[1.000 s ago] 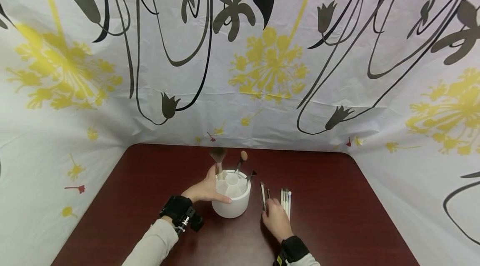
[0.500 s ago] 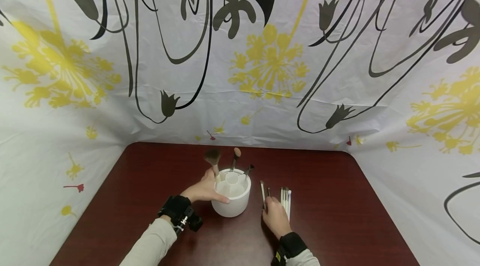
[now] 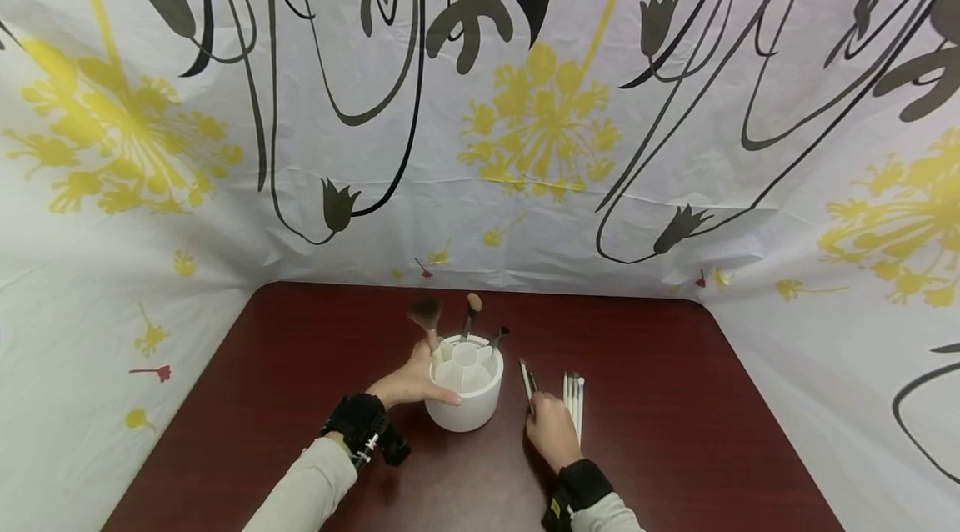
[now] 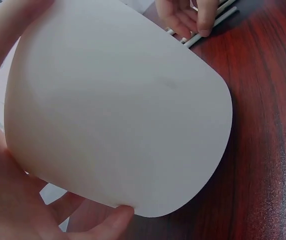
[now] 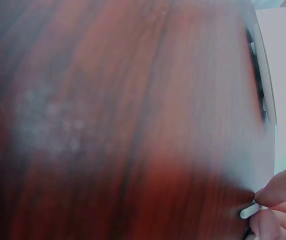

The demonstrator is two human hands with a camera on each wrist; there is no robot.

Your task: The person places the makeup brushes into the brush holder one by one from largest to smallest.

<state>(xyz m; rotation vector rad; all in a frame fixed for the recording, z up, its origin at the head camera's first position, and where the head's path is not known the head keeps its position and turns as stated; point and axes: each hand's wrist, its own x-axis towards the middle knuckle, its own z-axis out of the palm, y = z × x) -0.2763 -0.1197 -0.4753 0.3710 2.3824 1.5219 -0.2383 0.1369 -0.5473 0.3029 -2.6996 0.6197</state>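
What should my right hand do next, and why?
Probably lift the pinched brush toward the bare front compartment of the white holder: your right hand grips the brush's pale end, your left hand holds the holder, and three brushes stick up from it.

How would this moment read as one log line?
left hand: grips white holder | right hand: pinches slim brush | holder: brushes sticking out

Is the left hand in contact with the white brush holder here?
Touching. The left wrist view shows the left hand curled partway around the white brush holder, with a fingertip against its wall.
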